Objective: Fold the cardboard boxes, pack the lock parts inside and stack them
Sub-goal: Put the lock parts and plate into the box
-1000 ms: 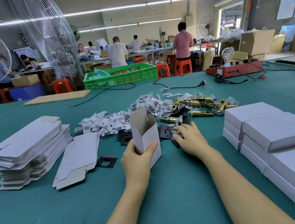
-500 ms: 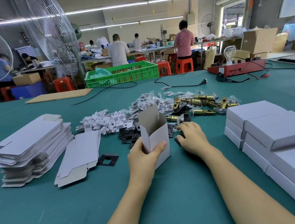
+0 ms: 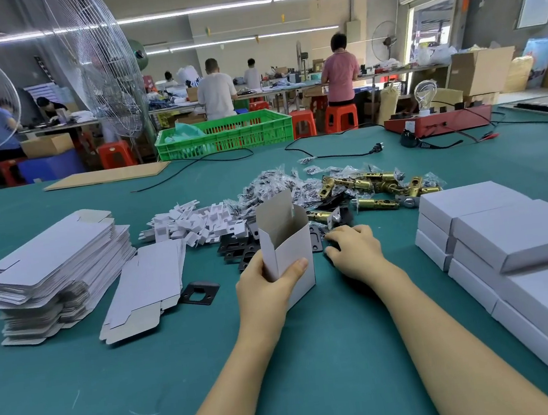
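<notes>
My left hand [image 3: 266, 291] grips an upright white cardboard box [image 3: 287, 240] standing on the green table, its top flap open. My right hand [image 3: 353, 249] lies just right of the box, fingers curled down over a black lock plate [image 3: 316, 240] that it partly hides. Behind the box lie more black plates [image 3: 236, 246], brass latch bolts [image 3: 370, 185], bagged screws [image 3: 273, 186] and white inserts [image 3: 195, 224]. Closed white boxes [image 3: 511, 240] are stacked at the right.
A tall stack of flat box blanks [image 3: 55, 265] sits at the left, a smaller pile [image 3: 147, 285] beside it, and one black plate [image 3: 200, 292] lies alone. Far back are a green crate [image 3: 225, 134], a red device [image 3: 438, 120] and cables. Several people work at benches beyond.
My left hand has shifted the upright box slightly right and nearer. My right hand has stayed by the black plates, its fingers drawing in a little.
</notes>
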A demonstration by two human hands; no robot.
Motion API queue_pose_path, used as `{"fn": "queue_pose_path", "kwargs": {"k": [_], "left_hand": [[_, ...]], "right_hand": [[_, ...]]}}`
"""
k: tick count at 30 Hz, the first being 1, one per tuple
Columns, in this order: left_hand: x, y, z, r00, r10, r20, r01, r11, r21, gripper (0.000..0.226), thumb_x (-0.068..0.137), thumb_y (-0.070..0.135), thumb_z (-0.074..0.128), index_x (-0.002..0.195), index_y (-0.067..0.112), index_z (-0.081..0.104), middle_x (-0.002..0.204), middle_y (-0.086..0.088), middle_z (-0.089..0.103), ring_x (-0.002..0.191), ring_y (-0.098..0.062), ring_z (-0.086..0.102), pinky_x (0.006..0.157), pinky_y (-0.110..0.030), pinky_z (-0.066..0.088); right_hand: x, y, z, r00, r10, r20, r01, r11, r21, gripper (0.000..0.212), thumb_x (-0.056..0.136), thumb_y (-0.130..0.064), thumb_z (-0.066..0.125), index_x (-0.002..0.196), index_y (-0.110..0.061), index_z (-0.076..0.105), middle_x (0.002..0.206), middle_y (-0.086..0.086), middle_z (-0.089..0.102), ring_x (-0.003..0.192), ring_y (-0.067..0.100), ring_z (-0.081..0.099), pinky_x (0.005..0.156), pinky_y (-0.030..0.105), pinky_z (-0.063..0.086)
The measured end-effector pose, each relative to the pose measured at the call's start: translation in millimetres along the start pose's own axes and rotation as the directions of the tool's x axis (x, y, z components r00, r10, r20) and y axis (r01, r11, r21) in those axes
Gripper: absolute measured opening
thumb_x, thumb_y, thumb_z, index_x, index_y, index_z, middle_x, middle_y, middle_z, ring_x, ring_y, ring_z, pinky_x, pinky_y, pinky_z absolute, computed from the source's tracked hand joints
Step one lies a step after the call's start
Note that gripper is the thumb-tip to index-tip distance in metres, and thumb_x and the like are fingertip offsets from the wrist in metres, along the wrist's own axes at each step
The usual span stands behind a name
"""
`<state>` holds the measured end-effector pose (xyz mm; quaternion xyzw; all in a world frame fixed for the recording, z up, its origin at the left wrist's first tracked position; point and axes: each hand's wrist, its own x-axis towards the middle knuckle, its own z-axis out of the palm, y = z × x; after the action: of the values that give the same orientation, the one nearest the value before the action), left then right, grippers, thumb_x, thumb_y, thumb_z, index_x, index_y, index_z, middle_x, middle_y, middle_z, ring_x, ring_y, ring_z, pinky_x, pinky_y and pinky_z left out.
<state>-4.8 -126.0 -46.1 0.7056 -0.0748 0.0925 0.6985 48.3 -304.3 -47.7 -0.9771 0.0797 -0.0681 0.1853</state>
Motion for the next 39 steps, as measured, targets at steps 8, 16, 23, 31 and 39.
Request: {"fn": "queue_pose_path", "kwargs": {"k": [8, 16, 23, 31, 39], "left_hand": [[0.0, 0.7, 0.6, 1.0, 0.0, -0.001, 0.0, 1.0, -0.007, 0.025, 0.078, 0.018, 0.082, 0.096, 0.032, 0.07, 0.093, 0.012, 0.074, 0.092, -0.012, 0.068, 0.083, -0.035, 0.056], [-0.1, 0.3, 0.5, 1.0, -0.002, -0.006, 0.002, 1.0, -0.016, 0.024, 0.077, 0.016, 0.082, 0.094, 0.029, 0.07, 0.09, 0.012, 0.075, 0.088, -0.01, 0.068, 0.079, -0.03, 0.055], [0.4, 0.9, 0.5, 1.0, -0.002, -0.001, 0.002, 1.0, -0.011, 0.022, 0.078, 0.015, 0.081, 0.091, 0.029, 0.07, 0.089, 0.012, 0.074, 0.088, -0.012, 0.068, 0.081, -0.034, 0.057], [0.7, 1.2, 0.7, 1.0, 0.005, -0.007, -0.005, 1.0, 0.009, 0.021, 0.078, 0.016, 0.081, 0.092, 0.029, 0.07, 0.089, 0.013, 0.074, 0.088, -0.011, 0.068, 0.082, -0.034, 0.055], [0.1, 0.9, -1.0, 1.0, 0.009, 0.004, -0.009, 1.0, 0.001, 0.025, 0.078, 0.016, 0.082, 0.094, 0.032, 0.07, 0.091, 0.017, 0.074, 0.088, -0.007, 0.068, 0.084, -0.034, 0.056]], "right_hand": [[-9.7, -3.8, -44.2, 0.991, 0.069, -0.113, -0.027, 0.942, 0.333, 0.014, 0.084, -0.009, 0.063, 0.089, 0.0, 0.074, 0.09, 0.016, 0.072, 0.095, 0.032, 0.064, 0.07, 0.036, 0.053], [-8.3, -7.1, -29.1, 0.997, -0.051, 0.062, 0.042, 0.989, 0.144, 0.045, 0.094, -0.028, 0.055, 0.138, -0.019, 0.049, 0.135, 0.008, 0.054, 0.123, 0.026, 0.049, 0.1, 0.036, 0.042], [-1.4, 2.6, -26.2, 0.997, -0.046, 0.064, 0.037, 0.99, 0.135, 0.03, 0.083, -0.012, 0.062, 0.111, -0.021, 0.067, 0.116, 0.004, 0.064, 0.111, 0.026, 0.054, 0.092, 0.038, 0.049], [-7.8, -2.8, -14.4, 0.995, -0.098, 0.011, 0.094, 0.973, 0.213, 0.017, 0.085, -0.016, 0.06, 0.078, -0.022, 0.046, 0.089, 0.002, 0.056, 0.1, 0.028, 0.049, 0.084, 0.038, 0.045], [-11.1, -7.1, -47.9, 0.987, -0.025, -0.161, 0.085, 0.921, 0.38, 0.014, 0.087, -0.006, 0.062, 0.099, -0.009, 0.068, 0.084, 0.003, 0.063, 0.074, 0.014, 0.058, 0.063, 0.02, 0.044]]}}
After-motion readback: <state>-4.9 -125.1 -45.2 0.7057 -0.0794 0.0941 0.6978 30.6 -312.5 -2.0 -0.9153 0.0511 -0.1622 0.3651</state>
